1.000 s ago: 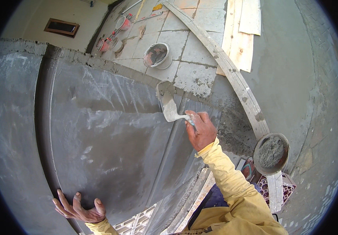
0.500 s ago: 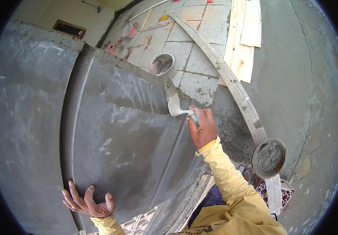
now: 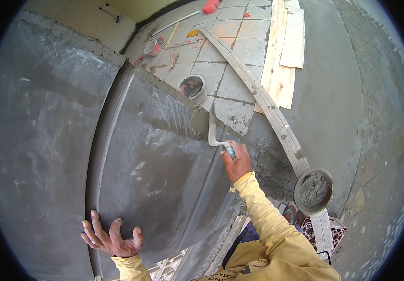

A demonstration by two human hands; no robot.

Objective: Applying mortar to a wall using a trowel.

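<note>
Right hand (image 3: 238, 164) closed round trowel (image 3: 212, 129), handle (image 3: 230, 151) mostly hidden, left hand (image 3: 116, 238) spread near grey wall (image 3: 162, 154), rough far edge (image 3: 164, 87), floor (image 3: 326, 117) stretching right

Printed in dk. caps on yellow shirt (image 3: 284, 255), well below & a bit R of trowel (image 3: 212, 135): only partly legible, w/ some hidden.

A cream wall (image 3: 85, 21) stands at the upper left of the frame, with a little pipe (image 3: 110, 11) sticking out of it. A dark strip (image 3: 164, 15) runs where this wall meets the floor. At the top middle, the floor has big pale square tiles (image 3: 246, 51) with dark lines between them and some orange stains. On the right, there is smooth gray floor (image 3: 326, 103), bumpy near the edge. The light is soft and pale.
</note>
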